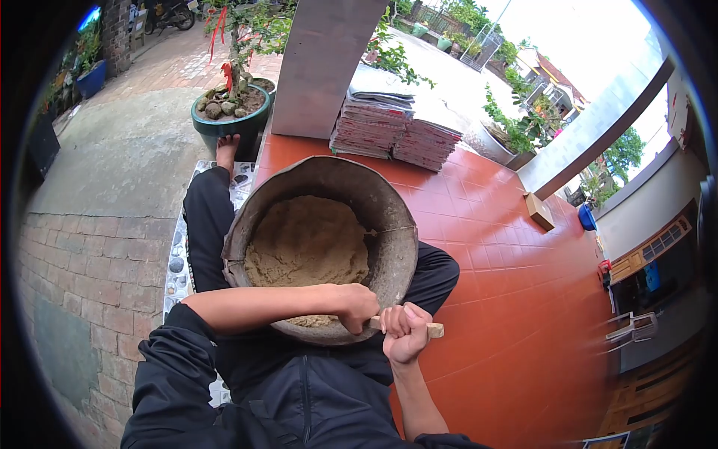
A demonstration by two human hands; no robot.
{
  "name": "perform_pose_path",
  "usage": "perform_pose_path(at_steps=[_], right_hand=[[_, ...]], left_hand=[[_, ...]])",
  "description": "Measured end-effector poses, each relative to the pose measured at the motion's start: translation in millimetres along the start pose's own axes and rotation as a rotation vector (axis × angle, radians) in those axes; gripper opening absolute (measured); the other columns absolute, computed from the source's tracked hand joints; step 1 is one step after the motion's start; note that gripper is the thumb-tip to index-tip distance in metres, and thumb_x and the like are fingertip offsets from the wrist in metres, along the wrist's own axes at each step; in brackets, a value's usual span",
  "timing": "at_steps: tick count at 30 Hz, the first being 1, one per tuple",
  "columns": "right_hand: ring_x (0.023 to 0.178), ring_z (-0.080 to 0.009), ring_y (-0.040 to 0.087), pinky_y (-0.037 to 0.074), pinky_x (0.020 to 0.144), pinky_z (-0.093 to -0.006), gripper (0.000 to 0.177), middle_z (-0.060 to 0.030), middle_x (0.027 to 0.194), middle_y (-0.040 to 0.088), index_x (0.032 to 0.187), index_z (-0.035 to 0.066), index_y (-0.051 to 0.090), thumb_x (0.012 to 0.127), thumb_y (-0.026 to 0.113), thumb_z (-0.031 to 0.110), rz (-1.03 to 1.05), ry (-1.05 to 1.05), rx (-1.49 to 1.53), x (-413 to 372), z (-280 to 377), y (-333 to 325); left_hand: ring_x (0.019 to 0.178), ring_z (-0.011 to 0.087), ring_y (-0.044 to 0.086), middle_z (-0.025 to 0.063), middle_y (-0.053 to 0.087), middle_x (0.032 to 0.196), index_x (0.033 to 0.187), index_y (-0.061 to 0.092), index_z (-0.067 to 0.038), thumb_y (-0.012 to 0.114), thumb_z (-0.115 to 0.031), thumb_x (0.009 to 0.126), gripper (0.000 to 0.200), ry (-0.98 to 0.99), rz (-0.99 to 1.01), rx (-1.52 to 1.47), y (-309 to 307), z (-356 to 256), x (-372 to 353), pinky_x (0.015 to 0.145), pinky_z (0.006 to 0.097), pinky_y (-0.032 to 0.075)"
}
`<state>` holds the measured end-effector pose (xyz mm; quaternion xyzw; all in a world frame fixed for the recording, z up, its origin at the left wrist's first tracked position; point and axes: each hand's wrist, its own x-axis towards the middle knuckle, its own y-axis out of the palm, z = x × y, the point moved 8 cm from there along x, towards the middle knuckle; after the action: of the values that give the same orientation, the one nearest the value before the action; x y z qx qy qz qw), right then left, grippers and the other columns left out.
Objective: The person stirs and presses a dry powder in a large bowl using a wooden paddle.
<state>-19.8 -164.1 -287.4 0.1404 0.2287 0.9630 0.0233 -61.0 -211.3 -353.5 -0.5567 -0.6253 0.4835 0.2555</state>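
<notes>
A large, worn round basin [400, 258] rests on my lap between my legs, with brown, powdery material [307, 239] inside. My left hand [357, 307] is closed at the basin's near right rim, on the inner part of a light wooden stick [435, 330]. My right hand [404, 331] is wrapped round the same stick just outside the rim, and the stick's blunt end sticks out to the right. The two hands are side by side. Whatever lies at the stick's other end is hidden behind my left hand.
Stacks of folded sacks [374, 120] stand beside a pillar [321, 67] ahead. A green plant pot [232, 123] is near my bare foot. Red tiles [493, 299] spread to the right, with a small wooden block [538, 212]. Brick paving [97, 277] lies left.
</notes>
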Motion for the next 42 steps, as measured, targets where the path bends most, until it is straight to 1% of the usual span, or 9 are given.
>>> perform_pose_path(at_steps=[5,12,18,21,26,28,32,38,42], right_hand=[[0.04,-0.0099,0.021,0.029,0.045,-0.0282,0.036,0.0005,0.045,0.026,0.055,0.013,0.026,0.087,0.043,0.018,-0.035,-0.021,-0.015,-2.7,0.1,-0.9],[0.041,-0.0106,0.024,0.032,0.047,-0.0289,0.035,-0.0008,0.047,0.027,0.056,0.011,0.028,0.088,0.041,0.015,-0.035,-0.066,-0.122,-5.0,11.7,17.8],[0.055,-0.0125,0.036,0.041,0.062,-0.0301,0.031,-0.0037,0.057,0.037,0.061,0.004,0.036,0.09,0.04,0.011,0.04,-0.293,-0.221,22.0,13.5,48.7],[0.059,-0.0154,0.039,0.042,0.071,-0.0324,0.032,-0.0053,0.061,0.038,0.062,0.005,0.037,0.092,0.04,0.015,0.066,-0.271,-0.217,40.2,-15.3,62.7],[0.053,-0.0133,0.032,0.037,0.061,-0.0311,0.036,-0.0029,0.054,0.032,0.058,0.009,0.031,0.092,0.039,0.017,0.094,-0.233,-0.132,41.7,-34.2,60.4],[0.048,-0.0126,0.029,0.034,0.054,-0.0313,0.038,-0.0022,0.05,0.029,0.056,0.01,0.027,0.092,0.037,0.018,0.077,-0.176,-0.061,37.9,-31.3,51.1],[0.045,-0.0128,0.028,0.035,0.053,-0.0312,0.039,-0.0024,0.048,0.029,0.055,0.01,0.029,0.093,0.036,0.018,0.092,-0.07,-0.031,29.5,-27.3,32.4],[0.044,-0.0126,0.03,0.038,0.053,-0.0301,0.04,-0.0025,0.048,0.032,0.054,0.009,0.031,0.093,0.038,0.014,0.149,0.101,-0.242,24.9,-19.6,42.0],[0.043,-0.0126,0.031,0.038,0.051,-0.0287,0.039,-0.0023,0.048,0.035,0.054,0.007,0.034,0.092,0.039,0.011,0.145,0.058,-0.535,18.9,-18.5,45.9]], left_hand=[[0.08,0.0365,0.066,0.0201,0.068,0.08,0.077,0.07,-0.002,0.067,-0.024,0.062,0.027,0.007,0.075,0.013,0.4,-2.1,0.2,0.072,0.0438,0.053],[0.078,0.039,0.065,0.0202,0.067,0.079,0.082,0.068,0.0,0.069,-0.023,0.064,0.03,0.077,0.004,0.0,-16.8,-0.1,-16.4,0.069,0.0461,0.052],[0.074,0.0319,0.067,0.0134,0.067,0.077,0.076,0.068,-0.005,0.07,-0.024,0.064,0.023,-0.175,-0.375,0.25,-62.7,50.1,-32.6,0.06,0.0424,0.053],[0.067,0.0334,0.067,0.0164,0.065,0.066,0.065,0.068,-0.004,0.069,-0.017,0.066,0.013,-0.327,-0.394,0.296,-69.0,75.5,-52.1,0.057,0.0408,0.053],[0.068,0.0335,0.068,0.0184,0.066,0.069,0.068,0.069,-0.003,0.069,-0.013,0.064,0.011,-0.328,-0.398,0.225,-60.2,77.8,-53.0,0.06,0.0424,0.054],[0.072,0.0337,0.068,0.0182,0.067,0.071,0.07,0.07,-0.004,0.07,-0.012,0.063,0.01,-0.305,-0.283,0.157,-49.6,65.3,-49.4,0.062,0.0415,0.055],[0.079,0.0344,0.068,0.0167,0.069,0.079,0.078,0.071,-0.008,0.073,-0.012,0.059,0.02,-0.255,-0.081,0.035,-13.0,56.5,-27.5,0.068,0.043,0.055],[0.081,0.0364,0.066,0.0176,0.068,0.081,0.081,0.069,-0.006,0.075,-0.012,0.06,0.022,-0.167,-0.024,-0.18,-4.9,38.5,-26.1,0.07,0.043,0.053],[0.078,0.0391,0.064,0.0192,0.067,0.079,0.08,0.065,-0.001,0.074,-0.014,0.063,0.022,-0.018,-0.211,-0.282,2.8,38.2,-16.5,0.066,0.0436,0.051]])
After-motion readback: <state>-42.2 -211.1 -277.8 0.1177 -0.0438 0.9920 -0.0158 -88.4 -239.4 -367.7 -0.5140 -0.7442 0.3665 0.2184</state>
